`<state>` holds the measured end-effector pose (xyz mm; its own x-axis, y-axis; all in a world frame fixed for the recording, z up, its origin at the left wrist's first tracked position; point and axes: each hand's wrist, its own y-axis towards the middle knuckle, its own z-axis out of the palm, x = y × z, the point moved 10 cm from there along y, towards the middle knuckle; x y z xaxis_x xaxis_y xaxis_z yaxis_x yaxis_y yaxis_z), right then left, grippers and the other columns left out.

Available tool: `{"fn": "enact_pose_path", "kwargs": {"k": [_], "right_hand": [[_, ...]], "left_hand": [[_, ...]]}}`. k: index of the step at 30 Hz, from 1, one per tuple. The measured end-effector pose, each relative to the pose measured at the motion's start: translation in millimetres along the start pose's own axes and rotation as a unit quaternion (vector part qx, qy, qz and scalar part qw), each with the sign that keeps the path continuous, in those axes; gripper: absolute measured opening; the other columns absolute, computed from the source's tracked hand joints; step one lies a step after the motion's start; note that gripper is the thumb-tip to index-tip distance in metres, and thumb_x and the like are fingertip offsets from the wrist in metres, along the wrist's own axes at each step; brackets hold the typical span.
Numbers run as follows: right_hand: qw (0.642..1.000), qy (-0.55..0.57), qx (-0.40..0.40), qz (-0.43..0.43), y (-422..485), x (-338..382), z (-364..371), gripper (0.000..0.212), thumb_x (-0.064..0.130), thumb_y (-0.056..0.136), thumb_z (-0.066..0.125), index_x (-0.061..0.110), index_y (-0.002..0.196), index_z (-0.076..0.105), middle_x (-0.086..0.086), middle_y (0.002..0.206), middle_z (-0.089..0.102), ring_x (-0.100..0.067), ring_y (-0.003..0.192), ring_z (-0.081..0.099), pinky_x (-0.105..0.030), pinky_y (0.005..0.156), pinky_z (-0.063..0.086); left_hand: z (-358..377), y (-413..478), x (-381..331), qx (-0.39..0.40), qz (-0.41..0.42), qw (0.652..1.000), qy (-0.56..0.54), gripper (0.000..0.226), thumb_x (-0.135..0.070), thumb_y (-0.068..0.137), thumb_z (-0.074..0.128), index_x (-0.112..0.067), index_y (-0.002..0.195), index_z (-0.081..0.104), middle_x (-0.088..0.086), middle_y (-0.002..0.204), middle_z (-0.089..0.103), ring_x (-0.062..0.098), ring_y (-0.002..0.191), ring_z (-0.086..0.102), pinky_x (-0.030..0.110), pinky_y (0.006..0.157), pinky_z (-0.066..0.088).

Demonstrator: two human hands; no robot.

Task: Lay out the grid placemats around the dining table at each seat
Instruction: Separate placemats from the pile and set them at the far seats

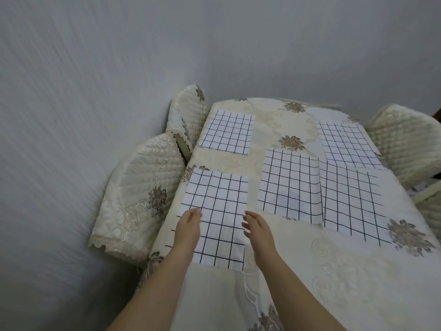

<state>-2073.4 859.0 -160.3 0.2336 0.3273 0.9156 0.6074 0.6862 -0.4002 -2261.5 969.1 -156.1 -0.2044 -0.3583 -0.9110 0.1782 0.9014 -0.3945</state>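
Several white placemats with a black grid lie on the cream floral tablecloth [310,271]. The nearest placemat [219,206] lies flat at the table's left edge. My left hand [188,225] rests on its left side, fingers together and flat. My right hand [256,229] hovers at its right edge, fingers slightly curled, holding nothing. Another placemat [228,132] lies at the far left. A middle placemat [290,185] overlaps a larger one [353,204] on the right. One more placemat [346,144] lies at the far right.
Two chairs with quilted cream covers stand against the left table edge, one near [136,197] and one farther back [188,111]. Another quilted chair [405,139] stands at the right. A grey wall runs close behind and to the left.
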Motion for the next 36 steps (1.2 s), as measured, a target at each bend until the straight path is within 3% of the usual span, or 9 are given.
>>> {"fn": "enact_pose_path", "kwargs": {"k": [5, 13, 17, 20, 23, 29, 33, 36], "right_hand": [[0.999, 0.051, -0.012, -0.004, 25.4, 28.1, 4.5, 0.026, 0.023, 0.098, 0.046, 0.014, 0.118, 0.06, -0.005, 0.114, 0.061, -0.021, 0.106, 0.061, -0.035, 0.091, 0.051], [0.997, 0.064, -0.018, -0.032, 96.6, 82.6, 19.4, 0.024, 0.024, 0.098, 0.047, 0.014, 0.118, 0.058, -0.004, 0.108, 0.06, -0.019, 0.1, 0.06, -0.036, 0.091, 0.051], [0.998, 0.045, -0.02, -0.041, 143.7, 98.5, 29.6, 0.022, 0.024, 0.098, 0.047, 0.016, 0.117, 0.057, -0.002, 0.111, 0.06, -0.017, 0.099, 0.061, -0.035, 0.09, 0.051], [0.998, 0.028, -0.018, -0.044, 180.9, 105.4, 36.3, 0.019, 0.024, 0.098, 0.048, 0.019, 0.113, 0.057, -0.002, 0.112, 0.06, -0.018, 0.103, 0.061, -0.034, 0.088, 0.05], [0.998, -0.004, -0.025, -0.054, 217.3, 113.3, 37.5, 0.017, 0.024, 0.097, 0.048, 0.02, 0.111, 0.056, 0.0, 0.109, 0.061, -0.018, 0.104, 0.061, -0.04, 0.095, 0.05], [0.995, -0.069, -0.038, -0.06, 285.7, 121.8, 37.7, 0.017, 0.025, 0.096, 0.049, 0.02, 0.11, 0.058, 0.004, 0.1, 0.061, -0.021, 0.103, 0.06, -0.044, 0.097, 0.049], [0.993, -0.085, -0.051, -0.063, 323.6, 124.1, 42.3, 0.024, 0.024, 0.096, 0.048, 0.016, 0.116, 0.059, 0.005, 0.1, 0.061, -0.02, 0.103, 0.06, -0.037, 0.089, 0.051], [0.99, -0.097, -0.068, -0.07, 342.6, 122.8, 45.6, 0.024, 0.022, 0.096, 0.048, 0.016, 0.115, 0.06, 0.001, 0.106, 0.062, -0.02, 0.104, 0.06, -0.037, 0.092, 0.05]], "left_hand": [[9.3, 18.3, -21.5, -0.002, -0.006, 0.999, -0.036, 0.019, -0.031, 0.099, 0.044, -0.028, 0.09, 0.06, -0.001, 0.109, 0.062, 0.019, 0.11, 0.056, 0.042, 0.104, 0.042], [26.6, 89.9, -65.9, 0.009, 0.0, 0.999, -0.053, 0.02, -0.03, 0.097, 0.047, -0.019, 0.1, 0.063, 0.0, 0.106, 0.064, 0.019, 0.109, 0.058, 0.042, 0.104, 0.043], [37.7, 143.1, -88.6, 0.011, 0.014, 0.999, -0.033, 0.02, -0.032, 0.094, 0.049, -0.021, 0.09, 0.065, 0.005, 0.106, 0.066, 0.021, 0.106, 0.06, 0.046, 0.102, 0.045], [49.9, 184.9, -101.8, 0.014, 0.019, 0.999, -0.038, 0.019, -0.03, 0.094, 0.049, -0.018, 0.096, 0.064, 0.004, 0.104, 0.065, 0.022, 0.101, 0.061, 0.045, 0.101, 0.046], [62.1, 223.1, -113.0, 0.015, 0.028, 0.999, -0.023, 0.025, -0.03, 0.096, 0.047, -0.014, 0.108, 0.063, 0.001, 0.106, 0.064, 0.019, 0.102, 0.059, 0.04, 0.093, 0.05], [82.6, 291.0, -121.4, 0.018, 0.049, 0.999, 0.005, 0.02, -0.028, 0.097, 0.044, -0.019, 0.098, 0.062, 0.002, 0.093, 0.06, 0.014, 0.081, 0.053, 0.03, 0.071, 0.045], [92.1, 327.0, -117.1, 0.02, 0.048, 0.998, 0.031, 0.019, -0.037, 0.092, 0.045, -0.029, 0.086, 0.062, -0.001, 0.094, 0.062, 0.017, 0.089, 0.056, 0.042, 0.092, 0.047], [97.7, 349.2, -113.8, 0.008, 0.046, 0.998, 0.029, 0.022, -0.039, 0.09, 0.047, -0.026, 0.089, 0.065, -0.002, 0.09, 0.064, 0.019, 0.089, 0.059, 0.043, 0.09, 0.048]]}}
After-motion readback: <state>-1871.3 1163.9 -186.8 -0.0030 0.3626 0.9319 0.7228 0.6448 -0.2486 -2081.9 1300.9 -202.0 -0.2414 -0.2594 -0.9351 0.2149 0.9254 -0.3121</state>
